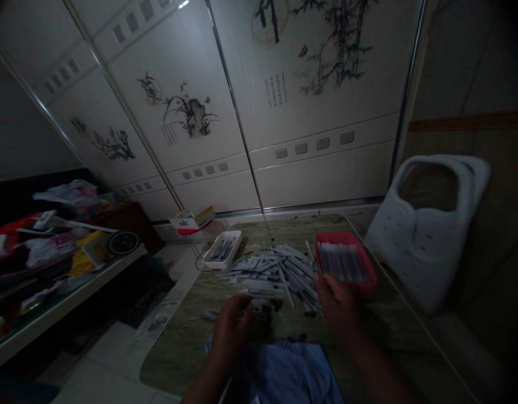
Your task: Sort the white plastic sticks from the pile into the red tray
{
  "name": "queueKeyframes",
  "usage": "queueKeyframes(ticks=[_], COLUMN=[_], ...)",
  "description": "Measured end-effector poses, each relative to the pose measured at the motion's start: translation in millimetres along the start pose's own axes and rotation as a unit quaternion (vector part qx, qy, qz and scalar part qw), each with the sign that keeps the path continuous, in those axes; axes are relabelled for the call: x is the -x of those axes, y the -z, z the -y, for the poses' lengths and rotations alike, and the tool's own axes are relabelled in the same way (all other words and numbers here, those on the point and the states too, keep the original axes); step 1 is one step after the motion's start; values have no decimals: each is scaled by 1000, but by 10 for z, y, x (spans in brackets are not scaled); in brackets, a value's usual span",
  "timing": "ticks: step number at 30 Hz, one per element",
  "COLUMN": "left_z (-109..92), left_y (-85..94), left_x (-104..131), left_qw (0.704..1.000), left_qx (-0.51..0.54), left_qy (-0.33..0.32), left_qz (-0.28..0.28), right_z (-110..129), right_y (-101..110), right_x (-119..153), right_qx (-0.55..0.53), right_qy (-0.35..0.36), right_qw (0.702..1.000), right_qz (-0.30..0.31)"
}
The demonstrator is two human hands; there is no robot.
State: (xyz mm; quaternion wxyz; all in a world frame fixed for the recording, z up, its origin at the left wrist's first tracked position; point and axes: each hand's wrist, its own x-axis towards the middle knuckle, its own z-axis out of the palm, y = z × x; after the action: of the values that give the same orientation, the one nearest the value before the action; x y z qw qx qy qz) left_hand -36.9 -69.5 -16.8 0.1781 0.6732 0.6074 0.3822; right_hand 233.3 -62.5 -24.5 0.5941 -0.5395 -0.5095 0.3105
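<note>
A loose heap of pens [284, 268] with pale barrels lies in the middle of the table [175, 348]. My left hand [234, 322] is at the near left of the heap, its fingers curled beside small black pieces [265, 314]; what it holds, if anything, is too dark to tell. My right hand [332, 294] is at the heap's right edge, near corner of the red basket [370, 275], thumb and fingers pinched together on something I cannot make out. Upright clear pieces [343, 261] fill the red basket. A white tray [237, 238] holds dark slim parts.
Blue cloth [290, 370] lies at the table's near edge. White folded plastic chairs [422, 241] lean at the right. A cluttered shelf [95, 280] with bags and a small wheel stands at the left. Sliding doors [322, 174] rise behind the table.
</note>
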Motion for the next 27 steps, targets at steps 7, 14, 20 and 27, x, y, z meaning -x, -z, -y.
queueKeyframes(ticks=[7, 14, 20, 27], left_z=[-265, -462, -589, -680], left_y=[-362, -673, -835, -938], left_x=[-154, -348, -426, -446], left_qw=[988, 977, 966, 959], left_qx=[-123, -189, -241, -268], left_qy=[-59, -54, -42, -3], left_qz=[71, 79, 85, 96], right_z=[-11, -4, -19, -13], right_y=[-28, -49, -75, -82], right_x=[-6, -13, -27, -35], right_qx=[22, 42, 27, 12], right_qy=[6, 15, 13, 11], right_qw=[1000, 999, 999, 1000], right_qz=[1, 5, 14, 16])
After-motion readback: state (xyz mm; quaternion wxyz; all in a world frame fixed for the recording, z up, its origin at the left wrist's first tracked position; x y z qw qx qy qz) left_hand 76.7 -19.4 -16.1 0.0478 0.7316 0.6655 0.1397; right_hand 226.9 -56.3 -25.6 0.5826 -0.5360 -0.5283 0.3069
